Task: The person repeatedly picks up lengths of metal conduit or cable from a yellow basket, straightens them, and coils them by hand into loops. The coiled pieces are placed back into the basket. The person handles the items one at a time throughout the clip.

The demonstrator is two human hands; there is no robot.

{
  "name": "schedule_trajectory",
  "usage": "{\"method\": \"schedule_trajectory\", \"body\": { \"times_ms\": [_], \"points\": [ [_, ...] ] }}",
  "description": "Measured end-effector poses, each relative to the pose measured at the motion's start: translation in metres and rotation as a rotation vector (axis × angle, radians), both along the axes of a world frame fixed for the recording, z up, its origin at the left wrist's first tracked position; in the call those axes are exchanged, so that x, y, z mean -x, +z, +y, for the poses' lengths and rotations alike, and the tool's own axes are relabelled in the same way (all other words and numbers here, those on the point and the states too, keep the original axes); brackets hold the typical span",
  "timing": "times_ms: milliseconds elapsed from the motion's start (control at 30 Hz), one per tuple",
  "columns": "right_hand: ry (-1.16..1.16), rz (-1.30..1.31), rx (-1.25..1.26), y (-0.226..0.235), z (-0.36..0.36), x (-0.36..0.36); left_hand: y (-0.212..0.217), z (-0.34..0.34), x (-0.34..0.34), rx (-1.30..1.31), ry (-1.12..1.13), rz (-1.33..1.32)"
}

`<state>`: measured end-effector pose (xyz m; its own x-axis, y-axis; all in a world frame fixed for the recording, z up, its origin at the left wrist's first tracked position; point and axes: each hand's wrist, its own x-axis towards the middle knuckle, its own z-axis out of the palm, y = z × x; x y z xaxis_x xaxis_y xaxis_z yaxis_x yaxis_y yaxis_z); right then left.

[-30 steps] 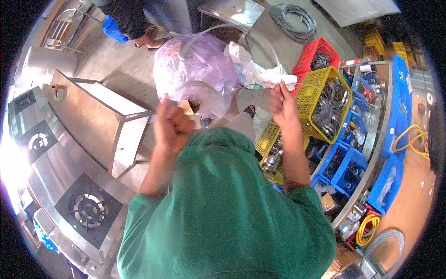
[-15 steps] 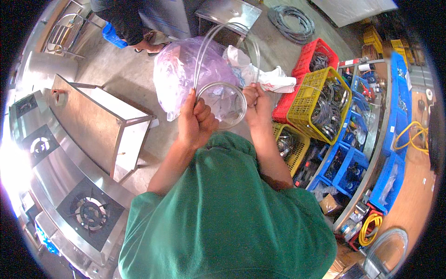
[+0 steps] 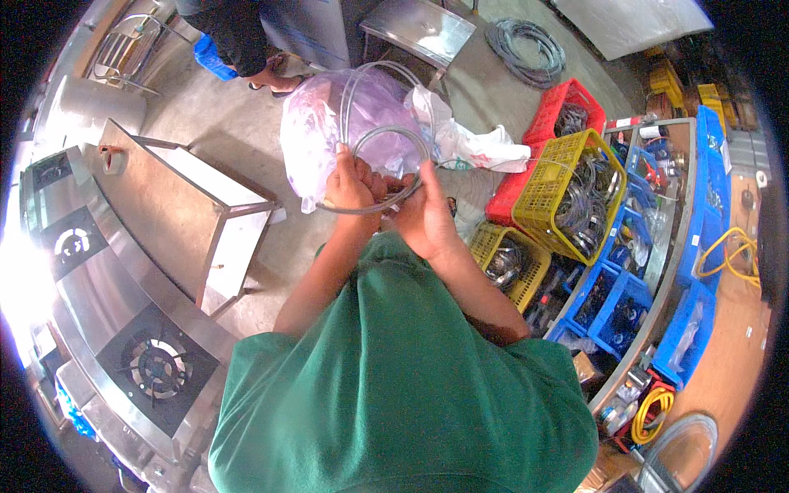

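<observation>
Left hand (image 3: 349, 182) was closed in a grip around a coil of clear tubing (image 3: 386, 168), its fingers wrapped over the left side of the loop; right hand (image 3: 427, 218) pinched the lower right of the same loop between thumb and fingers. Both hands were held up close together, the coil standing nearly upright directly in front of a large translucent purple plastic bag (image 3: 329, 123), whose contents could not be made out. Further loops of clear tubing rose from the coil across the top of the bag. Just right of the bag lay a crumpled white plastic bag (image 3: 477, 148). Beyond that stood a red crate (image 3: 546, 127) holding dark coiled cable, and beside it a yellow crate (image 3: 546, 185) filled with coiled metal hoses. A smaller yellow basket (image 3: 501, 259), lower right of the bag, also held metal fittings. Blue bins (image 3: 608, 300) farther right held small dark parts. Left of the bag stood a steel frame table (image 3: 177, 214).
</observation>
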<state>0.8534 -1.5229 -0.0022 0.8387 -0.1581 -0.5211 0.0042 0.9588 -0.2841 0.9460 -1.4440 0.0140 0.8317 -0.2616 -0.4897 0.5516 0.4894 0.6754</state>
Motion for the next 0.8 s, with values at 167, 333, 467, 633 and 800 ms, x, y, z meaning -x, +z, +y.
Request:
{"method": "schedule_trajectory", "body": {
  "times_ms": [167,333,467,633,800],
  "points": [
    [0.239,0.08,0.073,-0.001,-0.007,-0.006,-0.014,0.003,0.012,-0.051,-0.034,-0.342],
    [0.584,0.132,0.24,0.017,-0.042,0.02,-0.016,0.018,-0.016,-0.006,0.027,-0.228],
    [0.685,0.237,0.854,0.019,-0.07,0.061,-0.004,0.05,-0.061,0.099,0.048,-0.093],
    [0.276,0.393,1.742,0.009,-0.131,0.114,0.03,0.097,-0.101,0.185,0.147,-0.05],
    [0.14,0.529,2.016,-0.014,-0.171,0.143,0.047,0.118,-0.101,0.311,0.037,-0.037]
  ]
}}
